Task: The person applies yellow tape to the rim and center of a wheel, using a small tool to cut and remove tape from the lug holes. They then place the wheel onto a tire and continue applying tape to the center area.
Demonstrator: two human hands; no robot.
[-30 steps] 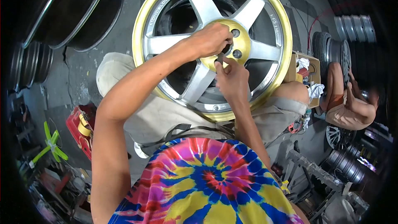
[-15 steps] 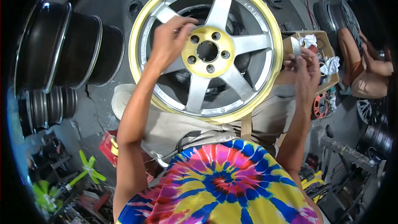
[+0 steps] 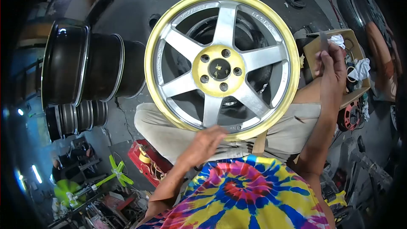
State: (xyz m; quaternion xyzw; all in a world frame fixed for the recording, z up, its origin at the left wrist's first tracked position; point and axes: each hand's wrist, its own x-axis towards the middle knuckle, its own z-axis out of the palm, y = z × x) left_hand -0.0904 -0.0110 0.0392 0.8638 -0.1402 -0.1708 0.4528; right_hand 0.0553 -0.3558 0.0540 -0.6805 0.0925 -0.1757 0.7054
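A silver six-spoke wheel rim (image 3: 222, 65) lies face up across my lap, with yellow on its outer lip and round its hub. At its lower edge my left hand (image 3: 206, 143) bends its fingers over the rim's near side; whether anything is between them is hidden. Out to the right of the wheel, my right hand (image 3: 332, 65) is raised, its fingers closed on a thin flat blade (image 3: 323, 41) that points up and looks blurred.
Dark wheel barrels (image 3: 68, 65) are stacked at the left. A cardboard box (image 3: 311, 51) with white cloths stands at the right, near another person's arm (image 3: 378, 44). A red toolbox (image 3: 146, 167) and a green fan (image 3: 116, 170) are at the lower left.
My left hand has moved from beside the hub down to the wheel's near edge. The view has shifted, so the wheel and surroundings appear lower and further right. My right hand still holds the blade.
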